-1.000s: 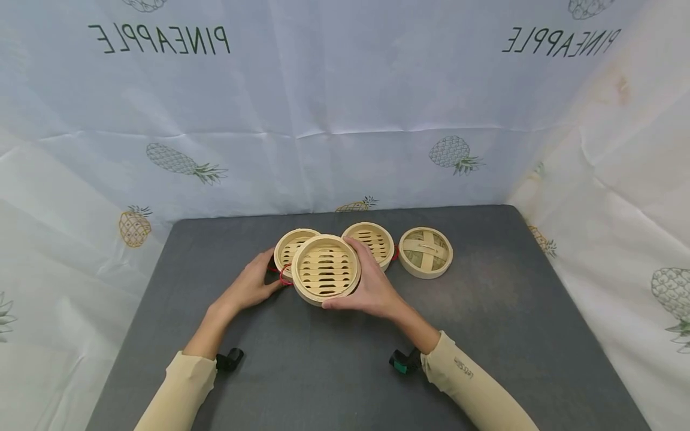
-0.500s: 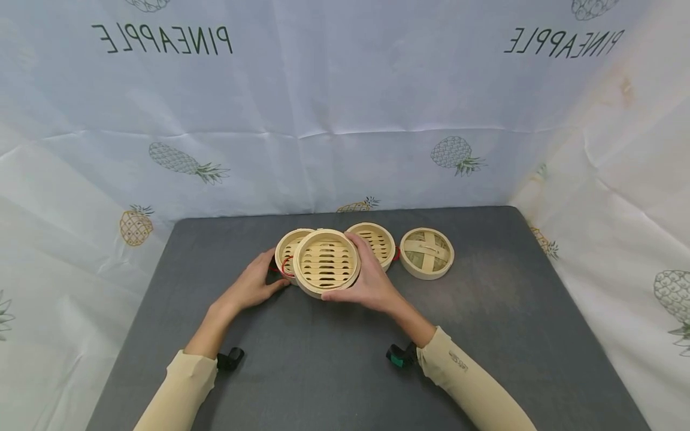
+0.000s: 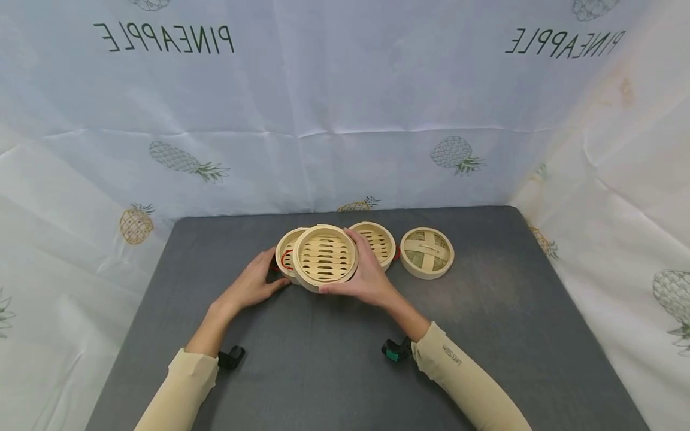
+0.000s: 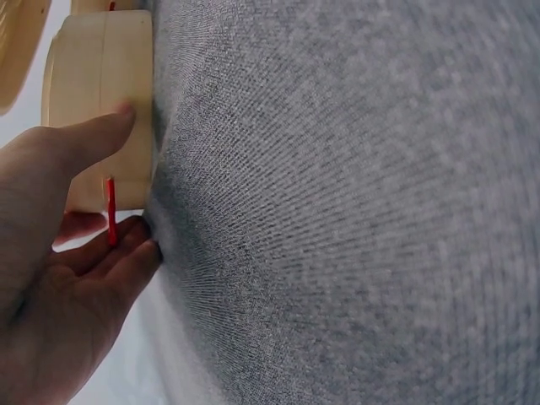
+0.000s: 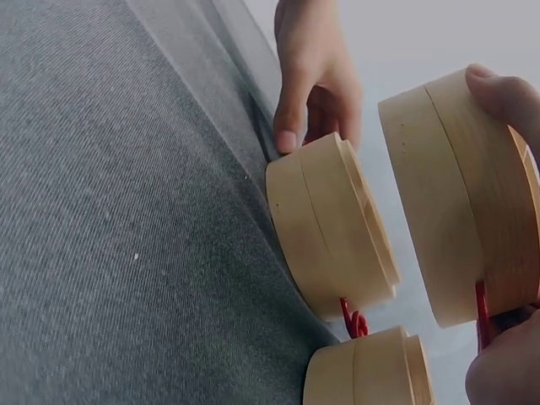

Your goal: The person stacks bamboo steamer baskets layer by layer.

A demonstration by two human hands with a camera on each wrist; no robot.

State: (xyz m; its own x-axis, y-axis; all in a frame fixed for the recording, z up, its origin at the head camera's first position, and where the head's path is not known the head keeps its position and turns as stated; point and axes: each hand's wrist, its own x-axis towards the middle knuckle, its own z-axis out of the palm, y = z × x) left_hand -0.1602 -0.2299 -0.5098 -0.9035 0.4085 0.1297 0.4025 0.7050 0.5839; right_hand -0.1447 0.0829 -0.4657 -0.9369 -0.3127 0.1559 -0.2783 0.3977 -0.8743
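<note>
As before, held tray (image 3: 326, 257) farther left

A dark grey table (image 3: 485, 335) with a finely woven, felt-like top fills the lower middle of the head view. A pale sheet (image 3: 345, 108) printed with pineapples and the mirrored word PINEAPPLE hangs behind it and wraps round both sides, creased in long folds. The light is even and soft, with faint shadows on the table.
</note>
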